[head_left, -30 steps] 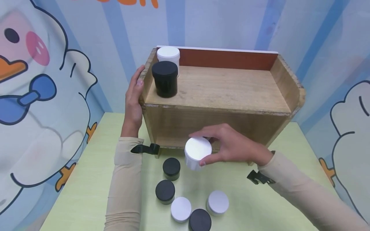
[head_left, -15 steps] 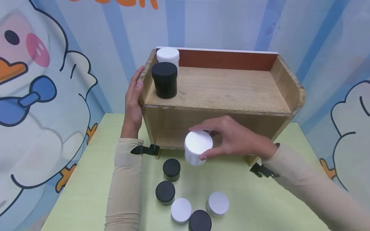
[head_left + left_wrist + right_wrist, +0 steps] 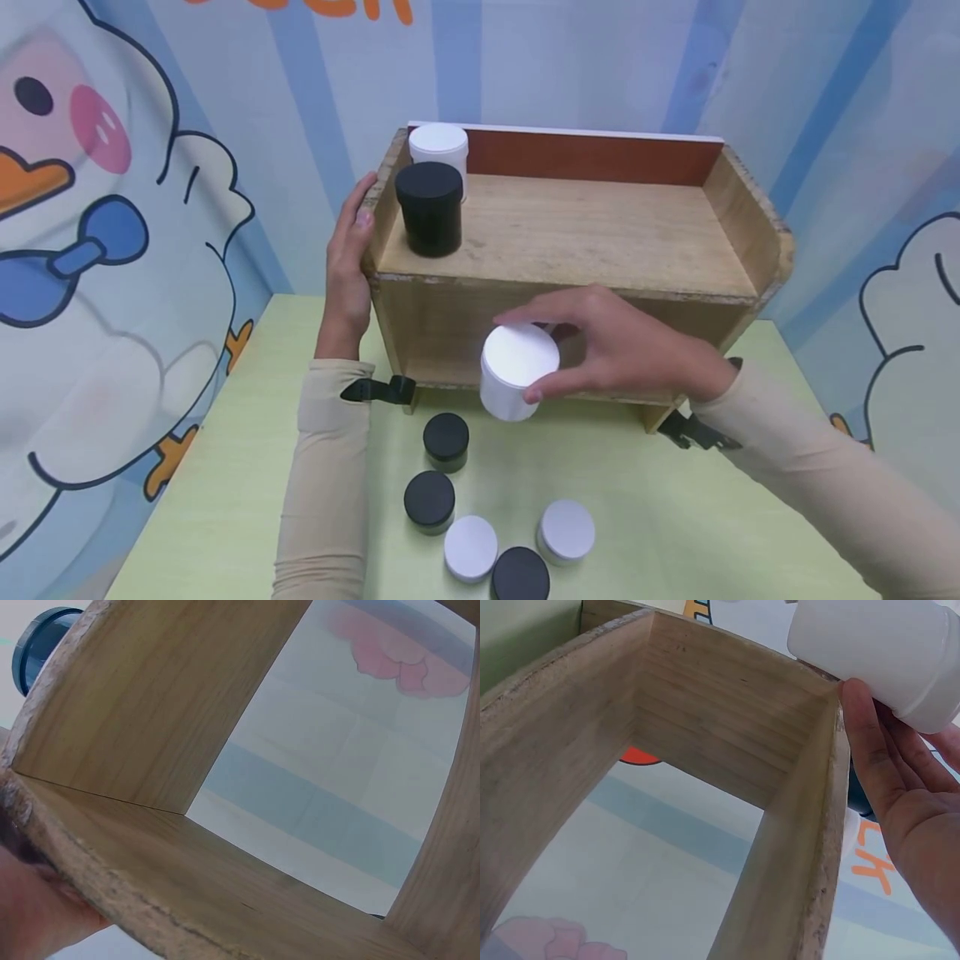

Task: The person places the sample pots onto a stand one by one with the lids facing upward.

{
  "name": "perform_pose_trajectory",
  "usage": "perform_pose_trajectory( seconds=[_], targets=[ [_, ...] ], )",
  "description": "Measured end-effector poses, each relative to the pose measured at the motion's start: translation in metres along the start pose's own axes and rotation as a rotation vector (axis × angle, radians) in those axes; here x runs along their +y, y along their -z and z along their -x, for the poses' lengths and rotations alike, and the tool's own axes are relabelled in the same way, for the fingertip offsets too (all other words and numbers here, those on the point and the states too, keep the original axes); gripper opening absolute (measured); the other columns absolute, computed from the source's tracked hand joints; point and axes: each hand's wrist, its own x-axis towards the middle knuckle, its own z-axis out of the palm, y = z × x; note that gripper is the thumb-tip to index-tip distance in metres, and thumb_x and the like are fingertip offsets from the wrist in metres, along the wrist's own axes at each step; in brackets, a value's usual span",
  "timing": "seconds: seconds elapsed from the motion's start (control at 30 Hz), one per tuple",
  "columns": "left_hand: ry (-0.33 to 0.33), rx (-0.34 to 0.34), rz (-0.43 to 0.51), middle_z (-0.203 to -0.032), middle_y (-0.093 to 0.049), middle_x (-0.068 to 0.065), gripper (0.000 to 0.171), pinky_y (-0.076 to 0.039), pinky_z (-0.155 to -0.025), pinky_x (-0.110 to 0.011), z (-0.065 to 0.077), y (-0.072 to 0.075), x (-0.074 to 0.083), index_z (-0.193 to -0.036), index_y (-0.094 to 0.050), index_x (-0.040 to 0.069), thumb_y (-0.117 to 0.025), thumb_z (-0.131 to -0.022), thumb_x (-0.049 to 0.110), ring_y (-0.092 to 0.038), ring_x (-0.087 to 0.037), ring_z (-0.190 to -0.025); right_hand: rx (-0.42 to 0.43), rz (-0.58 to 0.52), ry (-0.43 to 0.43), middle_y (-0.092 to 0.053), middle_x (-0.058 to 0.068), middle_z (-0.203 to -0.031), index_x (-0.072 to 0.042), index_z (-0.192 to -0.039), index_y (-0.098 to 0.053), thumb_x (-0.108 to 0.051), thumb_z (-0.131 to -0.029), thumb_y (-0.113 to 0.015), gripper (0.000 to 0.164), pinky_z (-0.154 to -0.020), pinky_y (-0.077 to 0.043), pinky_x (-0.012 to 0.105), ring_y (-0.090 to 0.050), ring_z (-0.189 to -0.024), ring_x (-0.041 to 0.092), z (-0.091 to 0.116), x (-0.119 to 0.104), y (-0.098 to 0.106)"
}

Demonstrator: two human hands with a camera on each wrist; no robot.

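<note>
My right hand (image 3: pixel 600 342) pinches a white lidded jar (image 3: pixel 517 371) between thumb and fingers, holding it upright in front of the wooden shelf's lower compartment. In the right wrist view the same white jar (image 3: pixel 877 652) is beside the shelf board's edge, with my fingers (image 3: pixel 866 742) against it. My left hand (image 3: pixel 348 275) rests along the outer left side of the wooden shelf (image 3: pixel 585 233), fingers mostly straight. In the left wrist view only part of that left hand (image 3: pixel 45 915) shows. On the upper board, a black jar (image 3: pixel 430 208) stands in front of another white jar (image 3: pixel 438 150).
On the table (image 3: pixel 675 517) before the shelf stand black-lidded jars (image 3: pixel 446 437) and white-lidded jars (image 3: pixel 470 547), several in all. One white-lidded jar (image 3: pixel 566 531) stands to their right. A cartoon-printed backdrop (image 3: pixel 585 58) rises behind.
My right hand has lifted the white jar and carried it slightly forward, toward the shelf's upper board. My left hand and the other jars have stayed in place.
</note>
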Motion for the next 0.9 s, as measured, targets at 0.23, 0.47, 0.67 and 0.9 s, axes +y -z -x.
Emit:
perform_pose_trajectory(
  seconds=[0.23, 0.47, 0.67, 0.9],
  targets=[
    [0.003, 0.001, 0.003, -0.162, -0.033, 0.011, 0.055, -0.013, -0.126, -0.055, -0.001, 0.000, -0.001, -0.152, -0.041, 0.036, -0.035, -0.099, 0.047, -0.027, -0.013, -0.152, -0.002, -0.013, -0.020, -0.071, 0.000, -0.127, -0.013, -0.135, -0.064, -0.031, -0.075, -0.089, 0.068, -0.085, -0.059, 0.027, -0.068, -0.105, 0.010, -0.001, -0.005, 0.008],
    [0.003, -0.001, -0.004, -0.163, -0.033, 0.011, 0.055, -0.013, -0.126, -0.055, -0.002, -0.001, -0.001, -0.153, -0.040, 0.035, -0.035, -0.099, 0.047, -0.026, -0.013, -0.153, 0.018, 0.004, -0.001, -0.071, 0.000, -0.125, -0.012, -0.134, -0.065, -0.028, -0.074, -0.090, 0.067, -0.085, -0.059, 0.027, -0.068, -0.103, 0.010, -0.004, -0.006, 0.015],
    [-0.012, 0.000, -0.002, -0.163, -0.033, 0.010, 0.054, -0.013, -0.126, -0.055, -0.001, -0.001, -0.001, -0.153, -0.040, 0.036, -0.034, -0.100, 0.045, -0.026, -0.014, -0.153, 0.030, 0.004, 0.013, -0.072, 0.001, -0.123, -0.011, -0.132, -0.066, -0.027, -0.074, -0.090, 0.064, -0.085, -0.060, 0.027, -0.068, -0.102, 0.010, -0.007, -0.004, 0.018],
    [-0.018, 0.005, -0.002, -0.163, -0.034, 0.010, 0.053, -0.013, -0.125, -0.055, 0.000, -0.001, 0.000, -0.152, -0.042, 0.036, -0.036, -0.100, 0.045, -0.027, -0.015, -0.153, 0.039, 0.013, 0.021, -0.072, 0.005, -0.124, -0.007, -0.131, -0.066, -0.023, -0.073, -0.091, 0.065, -0.085, -0.060, 0.028, -0.069, -0.104, 0.013, -0.010, -0.004, 0.023]
  ],
)
